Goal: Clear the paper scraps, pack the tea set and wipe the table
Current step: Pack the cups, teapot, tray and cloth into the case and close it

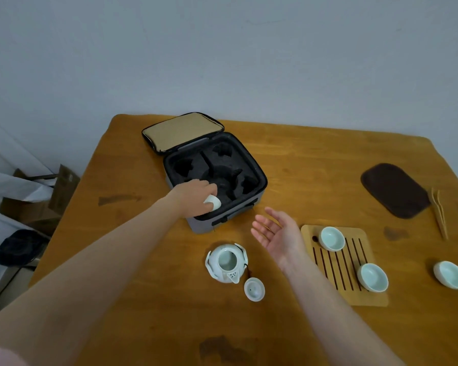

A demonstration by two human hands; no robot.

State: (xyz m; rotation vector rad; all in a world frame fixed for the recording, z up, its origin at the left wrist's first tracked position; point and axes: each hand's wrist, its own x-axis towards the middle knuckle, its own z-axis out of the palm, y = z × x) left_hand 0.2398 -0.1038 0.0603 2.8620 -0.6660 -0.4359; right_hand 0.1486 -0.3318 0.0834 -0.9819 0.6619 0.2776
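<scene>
Cup [212, 201] sideways in left hand [193, 192] (over case [259, 192]).

At the left edge, brown cardboard boxes [27, 210] lie just beyond a crumpled black bag [19, 247]; a plain grey wall [222, 48] stands far behind.

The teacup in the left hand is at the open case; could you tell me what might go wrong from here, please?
1. The left hand holds the teacup at the near rim of the carry case; it may catch the foam edge instead of seating.
2. The lid lies loose beside the open teapot, near the right forearm; a sweep could knock it.
3. A lone teacup apparently sits near the right edge of the table.
</scene>
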